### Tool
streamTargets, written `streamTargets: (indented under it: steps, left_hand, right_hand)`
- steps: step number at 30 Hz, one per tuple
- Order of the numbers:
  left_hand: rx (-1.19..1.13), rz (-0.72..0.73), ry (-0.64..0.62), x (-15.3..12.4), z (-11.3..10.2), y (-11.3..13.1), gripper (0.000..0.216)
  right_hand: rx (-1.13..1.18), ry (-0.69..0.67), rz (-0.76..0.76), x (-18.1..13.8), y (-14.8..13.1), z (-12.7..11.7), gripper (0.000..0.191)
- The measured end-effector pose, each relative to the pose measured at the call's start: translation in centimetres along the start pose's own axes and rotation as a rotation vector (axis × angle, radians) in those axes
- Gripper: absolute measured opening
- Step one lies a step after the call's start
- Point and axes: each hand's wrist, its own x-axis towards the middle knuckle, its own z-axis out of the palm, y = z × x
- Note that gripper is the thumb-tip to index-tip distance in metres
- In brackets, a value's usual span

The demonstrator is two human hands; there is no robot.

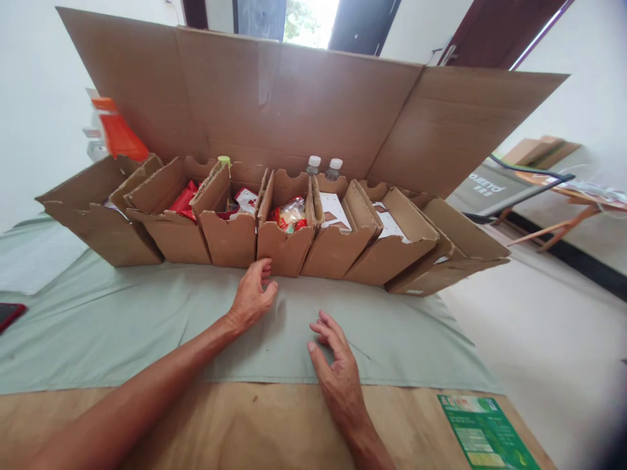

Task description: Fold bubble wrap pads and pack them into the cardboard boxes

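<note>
The left hand (252, 297) lay out across the pale green cloth (147, 326), fingers loosely curled and gripping nothing, fingertips touching the foot of the small open brown cardboard box (284, 251) in the middle of the row. That box stood on the cloth, pressed against its neighbours, with bright snack packets (290, 215) showing inside. The right hand (336, 365) rested nearer the person, palm down on the cloth, fingers spread and empty, just beyond the bare wooden tabletop (220, 424). Two clear white-capped bottles (313, 164) poked up behind the row. I'd have called it a reach just landed: contact, no hold. Shifting that box would call for fingers closing on its front wall, without dragging the neighbours.
</note>
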Motion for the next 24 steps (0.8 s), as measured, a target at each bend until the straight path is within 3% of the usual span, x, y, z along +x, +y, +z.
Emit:
streamTargets:
  steps: [4, 9, 13, 16, 21, 24]
  left_hand:
    - [0.056, 0.059, -0.205, -1.3, -0.6, -0.3, 0.072]
    - [0.105, 0.102, -0.441, -1.4, -2.1, -0.2, 0.093]
    - [0.123, 0.085, -0.511, -0.2, -2.3, 0.5, 0.096]
    - [0.133, 0.08, -0.546, -0.8, -3.4, 1.4, 0.096]
    - [0.169, 0.074, -0.586, -6.9, -8.4, 2.4, 0.071]
    - [0.158, 0.045, -0.46, -11.9, -11.7, 2.0, 0.056]
  right_hand:
    - [-0.01, 0.017, -0.011, 0.4, 0.2, -0.2, 0.029]
    - [-0.056, -0.084, -0.056, 2.0, -1.1, 0.7, 0.028]
    - [-0.104, -0.112, -0.183, 3.8, -3.9, 1.9, 0.026]
    - [-0.133, -0.113, -0.283, 5.6, -7.4, 2.6, 0.024]
    - [-0.217, -0.169, -0.34, 11.6, -14.9, 5.8, 0.046]
    - [-0.545, -0.214, -0.323, 16.0, -18.2, 8.4, 0.054]
